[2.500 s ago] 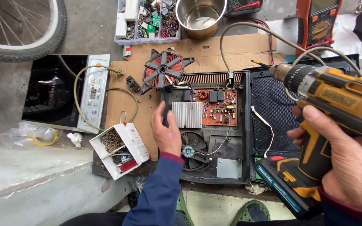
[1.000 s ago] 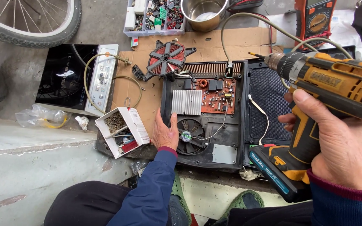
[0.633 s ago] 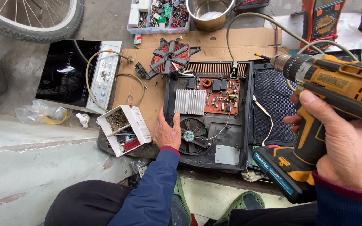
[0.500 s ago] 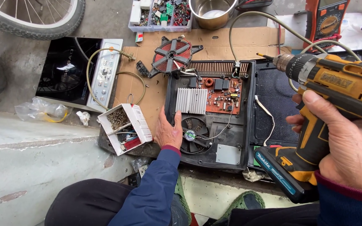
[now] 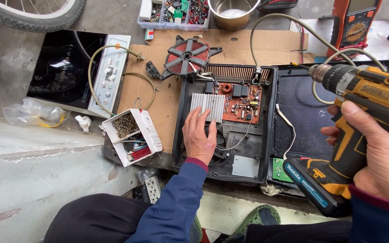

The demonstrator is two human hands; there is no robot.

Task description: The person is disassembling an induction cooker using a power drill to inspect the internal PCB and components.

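A yellow cordless drill [image 5: 361, 130] is gripped in the right hand [image 5: 379, 157] while the left hand [image 5: 199, 137] lies flat and open on the opened induction cooker [image 5: 223, 123], its copper coil [image 5: 187, 56] already lifted out, its circuit board [image 5: 241, 102] still mounted.

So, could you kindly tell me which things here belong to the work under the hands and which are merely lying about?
In hand:
- cordless drill, gripped by the right hand
- opened cooker base, left hand resting flat on it
- circuit board
- copper coil

Lying about:
- bicycle wheel
- multimeter
- steel pot
- second cooktop
- box of screws
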